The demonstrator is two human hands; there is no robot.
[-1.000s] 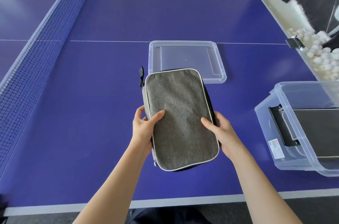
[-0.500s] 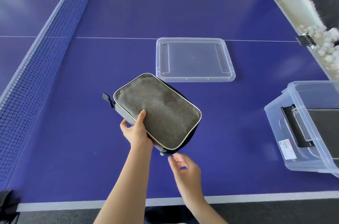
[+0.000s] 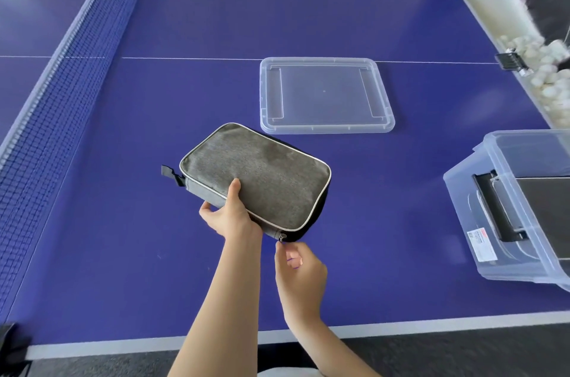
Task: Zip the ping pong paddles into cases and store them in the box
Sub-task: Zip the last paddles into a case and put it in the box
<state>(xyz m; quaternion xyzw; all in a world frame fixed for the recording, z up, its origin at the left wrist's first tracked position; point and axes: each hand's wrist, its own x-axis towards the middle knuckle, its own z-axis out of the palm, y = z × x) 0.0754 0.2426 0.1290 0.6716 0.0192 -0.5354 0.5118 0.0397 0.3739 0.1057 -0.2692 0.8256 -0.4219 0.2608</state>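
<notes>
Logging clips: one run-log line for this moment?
left hand grips grey case | right hand at zipper pull | lid off box

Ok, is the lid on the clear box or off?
Off. The lid lies flat on the table, apart from the box at the right.

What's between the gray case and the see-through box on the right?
Only bare blue table lies between the gray case and the clear box; the head view shows that stretch plainly.

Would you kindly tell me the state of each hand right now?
Left hand: holding the grey case by its near edge.
Right hand: fingers curled just below the zipper pull; grip cannot be told.
</notes>
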